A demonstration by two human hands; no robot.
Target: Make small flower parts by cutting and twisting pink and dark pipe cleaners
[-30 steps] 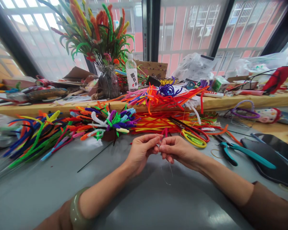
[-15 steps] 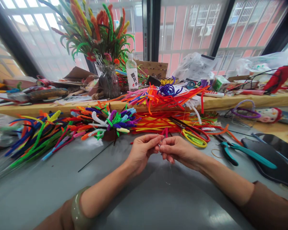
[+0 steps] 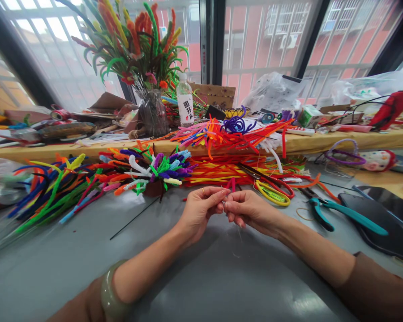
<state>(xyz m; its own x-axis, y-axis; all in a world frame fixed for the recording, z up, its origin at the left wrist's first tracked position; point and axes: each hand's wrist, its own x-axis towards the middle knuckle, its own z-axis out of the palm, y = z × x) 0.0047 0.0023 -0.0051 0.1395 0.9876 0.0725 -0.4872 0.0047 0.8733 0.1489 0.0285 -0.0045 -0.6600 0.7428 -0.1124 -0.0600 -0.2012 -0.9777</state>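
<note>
My left hand (image 3: 199, 212) and my right hand (image 3: 255, 212) meet fingertip to fingertip over the grey table, both closed in a pinch. A short magenta pipe cleaner (image 3: 233, 184), bent into two prongs, pokes up just above the joined fingertips; its lower part is hidden by the fingers. From under my right fingers a fine pale thread (image 3: 240, 235) hangs down toward the tabletop. Close behind the hands lie red and yellow pipe cleaners (image 3: 218, 172). Scissors with red and yellow handles (image 3: 272, 192) rest near my right hand.
Teal-handled pliers (image 3: 352, 217) and a dark phone (image 3: 383, 228) lie at the right. Bundles of coloured pipe cleaners (image 3: 63, 192) spread across the left. On the ledge behind stand a glass vase (image 3: 152, 114) of pipe-cleaner stems and a bottle (image 3: 185, 103). A thin dark rod (image 3: 132, 219) lies left.
Almost nothing differs. Both hands keep the same pinch in the same place, with only a tiny shift of the view.
</note>
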